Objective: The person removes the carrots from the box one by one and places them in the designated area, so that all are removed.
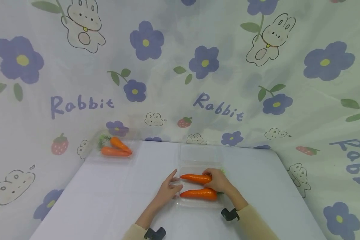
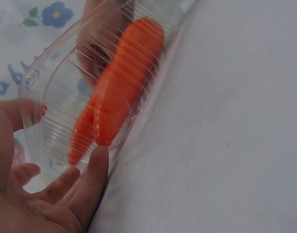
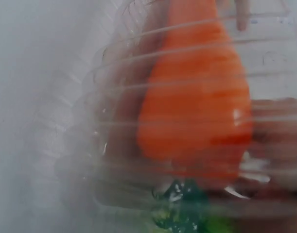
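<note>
Two orange carrots lie side by side in a clear plastic clamshell box, its near tray (image 1: 198, 204) in front of me. My right hand (image 1: 218, 181) reaches into the tray and grips the thick end of the far carrot (image 1: 195, 178). Beside it lies the near carrot (image 1: 198, 194), tip to the left, which also shows orange through the ribbed wall in the right wrist view. At the box's left side is my left hand (image 1: 168, 190), fingers spread and touching the clear wall. Green tops are partly hidden by my right hand.
The box's clear lid (image 1: 200, 154) lies folded back behind the tray. At the far left of the white table (image 1: 123, 196), another clear box holds two carrots (image 1: 116, 151) with green tops. A rabbit-and-flower printed sheet (image 1: 168, 83) surrounds the table.
</note>
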`<state>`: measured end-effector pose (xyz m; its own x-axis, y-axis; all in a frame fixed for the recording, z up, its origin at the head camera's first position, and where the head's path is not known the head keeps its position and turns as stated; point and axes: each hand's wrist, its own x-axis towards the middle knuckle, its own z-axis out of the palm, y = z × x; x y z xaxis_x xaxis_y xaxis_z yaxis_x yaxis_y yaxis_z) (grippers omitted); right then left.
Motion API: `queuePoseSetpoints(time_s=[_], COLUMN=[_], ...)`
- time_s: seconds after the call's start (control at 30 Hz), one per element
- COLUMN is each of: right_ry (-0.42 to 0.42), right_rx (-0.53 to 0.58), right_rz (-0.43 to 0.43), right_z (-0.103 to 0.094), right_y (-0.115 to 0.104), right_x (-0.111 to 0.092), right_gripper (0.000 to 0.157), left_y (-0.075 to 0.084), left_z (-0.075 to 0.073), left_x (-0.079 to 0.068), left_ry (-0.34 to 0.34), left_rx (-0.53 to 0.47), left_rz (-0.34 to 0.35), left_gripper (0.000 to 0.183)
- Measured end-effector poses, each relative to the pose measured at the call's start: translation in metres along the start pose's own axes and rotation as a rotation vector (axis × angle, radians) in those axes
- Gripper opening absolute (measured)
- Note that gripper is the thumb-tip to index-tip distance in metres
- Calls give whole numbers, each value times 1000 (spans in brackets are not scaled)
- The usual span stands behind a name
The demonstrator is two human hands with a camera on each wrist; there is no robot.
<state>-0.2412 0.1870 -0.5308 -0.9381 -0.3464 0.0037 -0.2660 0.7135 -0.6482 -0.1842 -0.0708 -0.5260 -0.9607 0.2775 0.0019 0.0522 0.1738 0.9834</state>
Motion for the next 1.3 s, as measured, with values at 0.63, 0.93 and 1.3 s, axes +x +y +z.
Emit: queuePoseSetpoints(time_s=[0.63,0.93,1.3], right_ry=[124,115,36], right_rx=[15,8,149], right_rz=[-61,-35,-127], right_z=[-18,-27,-29], right_y=[-9,-16,-5], right_x=[-8,-14,-16], right_gripper=[30,32,27], left_y=[-2,-8,-44], left_z=[-2,1,2], left_x=[3,3,18], left_ry=[-9,4,6], left_rx=[1,18,-12], left_rz=[-8,-18,-5], left_gripper=[73,73,74])
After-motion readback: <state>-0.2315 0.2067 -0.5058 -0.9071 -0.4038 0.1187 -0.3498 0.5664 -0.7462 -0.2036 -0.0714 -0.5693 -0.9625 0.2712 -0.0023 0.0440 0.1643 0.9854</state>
